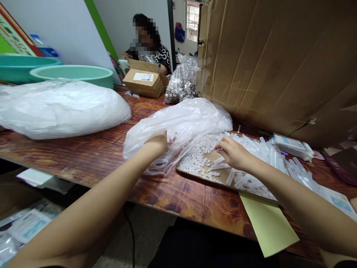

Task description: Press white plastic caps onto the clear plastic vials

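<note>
My left hand (pixel 157 144) is at the mouth of a clear plastic bag (pixel 192 115) in the middle of the table; its fingers are hidden, so its grip cannot be seen. To the right, my right hand (pixel 227 149) hangs over a shallow cardboard tray (pixel 208 181), its fingers bent together; anything between them is too small to make out. Many small white plastic pieces (pixel 195 158) fill the tray's left part. Translucent plastic tubes (pixel 251 149) lie in its right part, several of them below my right hand.
A full white bag (pixel 64 108) and green basins (pixel 75 72) stand left. Behind are an open carton (pixel 145 80), a bag of metal parts (pixel 181 83) and a seated person (pixel 150 41). Tall cardboard (pixel 273 63) borders the right; yellow paper (pixel 269 223) overhangs the front edge.
</note>
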Action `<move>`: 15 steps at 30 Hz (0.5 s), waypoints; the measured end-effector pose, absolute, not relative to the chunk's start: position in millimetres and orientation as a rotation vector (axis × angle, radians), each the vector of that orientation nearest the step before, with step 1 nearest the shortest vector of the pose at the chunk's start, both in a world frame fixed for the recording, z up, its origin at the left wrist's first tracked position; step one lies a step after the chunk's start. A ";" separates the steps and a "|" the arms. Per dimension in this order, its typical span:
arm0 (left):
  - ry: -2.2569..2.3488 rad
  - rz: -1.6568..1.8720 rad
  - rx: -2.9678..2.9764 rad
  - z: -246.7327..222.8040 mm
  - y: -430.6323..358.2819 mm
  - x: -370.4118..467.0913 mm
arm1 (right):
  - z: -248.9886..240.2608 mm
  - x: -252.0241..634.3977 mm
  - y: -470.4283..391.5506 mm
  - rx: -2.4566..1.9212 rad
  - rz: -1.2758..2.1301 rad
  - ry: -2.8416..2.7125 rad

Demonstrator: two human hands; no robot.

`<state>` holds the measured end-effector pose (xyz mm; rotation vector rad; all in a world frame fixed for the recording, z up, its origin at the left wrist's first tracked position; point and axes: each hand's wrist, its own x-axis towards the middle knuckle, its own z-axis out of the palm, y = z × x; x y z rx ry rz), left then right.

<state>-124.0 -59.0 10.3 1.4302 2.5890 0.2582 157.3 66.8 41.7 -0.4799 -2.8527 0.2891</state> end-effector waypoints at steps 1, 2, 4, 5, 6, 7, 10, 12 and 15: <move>2.591 0.299 1.412 14.9 -61.7 -120.3 | 41.9 164.6 66.3 -0.403 0.344 -2.774; 2.582 0.347 1.414 20.0 -64.9 -115.1 | 42.1 171.5 65.4 -0.337 0.398 -2.693; 2.519 0.450 1.468 30.4 -72.9 -99.5 | 42.6 183.8 61.8 -0.271 0.494 -2.555; 2.460 0.498 1.508 35.0 -77.6 -89.2 | 43.0 188.9 58.9 -0.269 0.543 -2.492; 2.384 0.544 1.555 38.7 -82.6 -77.5 | 43.4 193.3 55.2 -0.281 0.601 -2.428; 2.284 0.602 1.614 40.9 -87.6 -64.4 | 43.5 196.9 50.9 -0.305 0.672 -2.364; 1.808 1.030 1.725 37.1 -100.4 -21.8 | 41.7 204.1 36.6 -0.397 0.939 -2.149; 1.636 1.153 1.720 26.4 -104.9 4.7 | 38.9 206.5 28.9 -0.430 1.102 -2.013; 1.537 1.345 1.668 4.7 -105.4 33.7 | 35.7 208.9 23.4 -0.407 1.283 -1.892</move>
